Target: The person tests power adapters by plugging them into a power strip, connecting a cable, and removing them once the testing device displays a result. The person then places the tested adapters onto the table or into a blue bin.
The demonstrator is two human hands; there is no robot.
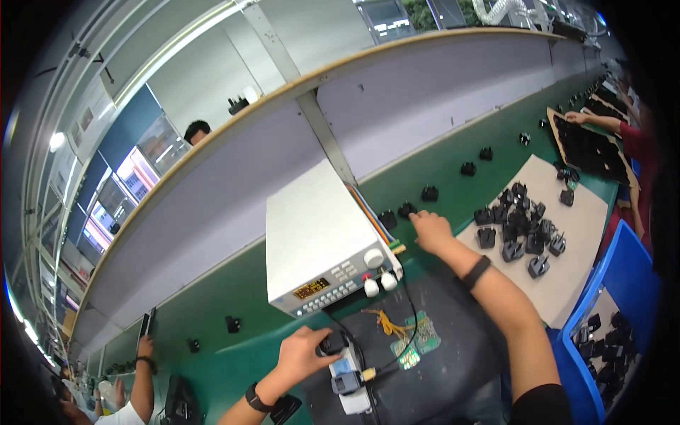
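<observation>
My left hand (301,355) is closed with thumb and fingers around a black power adapter (331,344) at the upper end of a white socket strip (356,402). A grey-blue plug block (346,383) with a yellow connector (368,374) sits on the strip just below. Stretched out to the far side, my right hand (433,234) has its fingertips on a small black plug adapter (406,210) behind the instrument. Another black adapter (387,219) stands to its left, and one more (430,193) lies beyond it.
A white bench instrument (322,237) with a lit display stands between my arms. Green circuit boards (427,334) lie on the dark mat (460,361). Black adapters (520,223) crowd a beige board (567,280); a blue bin (575,354) stands beside it. Co-workers sit at both sides.
</observation>
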